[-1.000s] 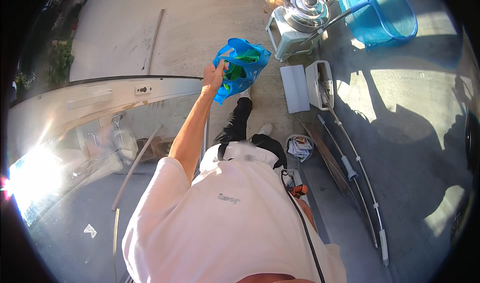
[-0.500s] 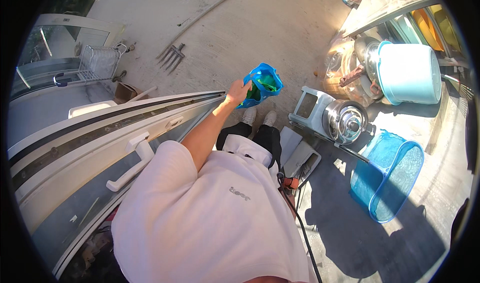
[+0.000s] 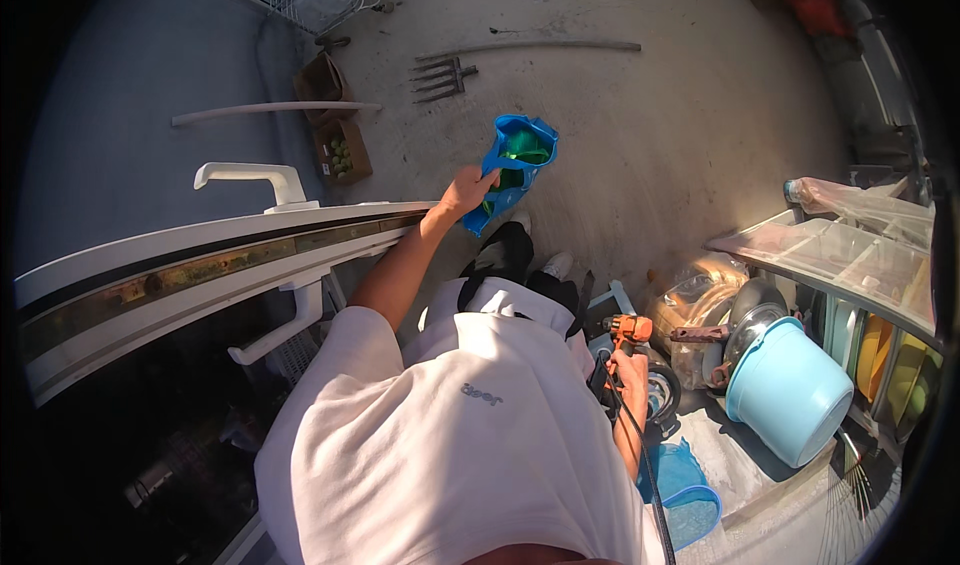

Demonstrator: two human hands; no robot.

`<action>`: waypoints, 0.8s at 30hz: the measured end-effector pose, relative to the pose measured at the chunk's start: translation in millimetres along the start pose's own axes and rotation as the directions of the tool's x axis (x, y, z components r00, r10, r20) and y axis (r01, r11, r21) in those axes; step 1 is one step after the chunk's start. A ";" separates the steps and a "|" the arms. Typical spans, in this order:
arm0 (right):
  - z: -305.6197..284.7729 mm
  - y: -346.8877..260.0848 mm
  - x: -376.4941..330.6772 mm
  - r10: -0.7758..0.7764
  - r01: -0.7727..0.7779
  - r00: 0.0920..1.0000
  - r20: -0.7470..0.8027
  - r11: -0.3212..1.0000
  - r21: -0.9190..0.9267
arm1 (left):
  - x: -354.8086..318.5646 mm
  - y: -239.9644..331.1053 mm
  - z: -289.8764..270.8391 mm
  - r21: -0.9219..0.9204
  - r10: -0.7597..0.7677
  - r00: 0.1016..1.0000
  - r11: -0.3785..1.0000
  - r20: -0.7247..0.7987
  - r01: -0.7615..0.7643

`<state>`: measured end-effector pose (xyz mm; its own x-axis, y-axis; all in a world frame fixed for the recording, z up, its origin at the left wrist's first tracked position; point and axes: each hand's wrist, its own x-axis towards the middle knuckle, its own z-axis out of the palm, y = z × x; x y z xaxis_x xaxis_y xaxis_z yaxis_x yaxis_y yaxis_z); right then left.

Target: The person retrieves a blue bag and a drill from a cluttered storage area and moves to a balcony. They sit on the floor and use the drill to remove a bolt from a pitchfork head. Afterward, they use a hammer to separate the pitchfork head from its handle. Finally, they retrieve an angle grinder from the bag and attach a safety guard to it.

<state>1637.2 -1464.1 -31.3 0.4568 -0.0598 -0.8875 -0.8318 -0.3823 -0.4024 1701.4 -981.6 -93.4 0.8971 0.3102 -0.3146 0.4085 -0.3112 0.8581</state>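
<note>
The bag [image 3: 532, 172] is in the left hand [image 3: 466, 191], held above the floor [image 3: 650, 135]. The fingers of this hand are curled closed around the gathered side of it. The end edge of the door [image 3: 300, 233] comes just beside the left wrist; if they touch, I cannot tell. On the other side of the bag the floor gives wide room, reaching ahead to the fork [image 3: 545, 45] and rightward to the rack [image 3: 850, 255]. The bag is blue, soft and creased, with a wavy rim and an open mouth; inside, something shiny and green shows. The right hand [image 3: 629, 370] is beside the waist, its fingers wrapped around the grip of the orange drill [image 3: 630, 327]. Here the room is narrower: the tilted bucket [image 3: 790, 390] is near, and the blue net [image 3: 692, 513] is below. Beyond the door, a carton [image 3: 361, 151] contains green round things [image 3: 340, 152].
</note>
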 end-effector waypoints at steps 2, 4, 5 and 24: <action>-5.9 -21.8 26.6 0.033 -0.034 0.999 -0.011 0.998 -0.043 | 11.9 -3.4 -1.0 -0.063 -0.009 0.999 0.998 -0.052 0.006; -13.5 -41.8 49.8 0.050 -0.047 0.998 0.025 0.991 -0.123 | 17.9 -9.1 1.9 -0.098 -0.002 0.995 0.995 -0.102 -0.008; -9.2 -60.2 55.3 0.052 -0.046 0.998 0.039 0.988 -0.145 | 24.7 -10.5 -2.3 -0.104 0.004 0.991 0.994 -0.132 -0.018; 65.9 -306.2 178.8 -0.001 0.026 0.997 0.073 0.938 -0.346 | 195.9 -11.5 -101.7 0.153 -0.080 0.937 0.988 0.341 0.028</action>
<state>1952.8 -1296.9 -81.7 0.4334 0.0084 -0.9012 -0.6588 -0.6794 -0.3231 1855.4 -826.0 -123.6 0.8652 0.0095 -0.5014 0.4547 -0.4363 0.7764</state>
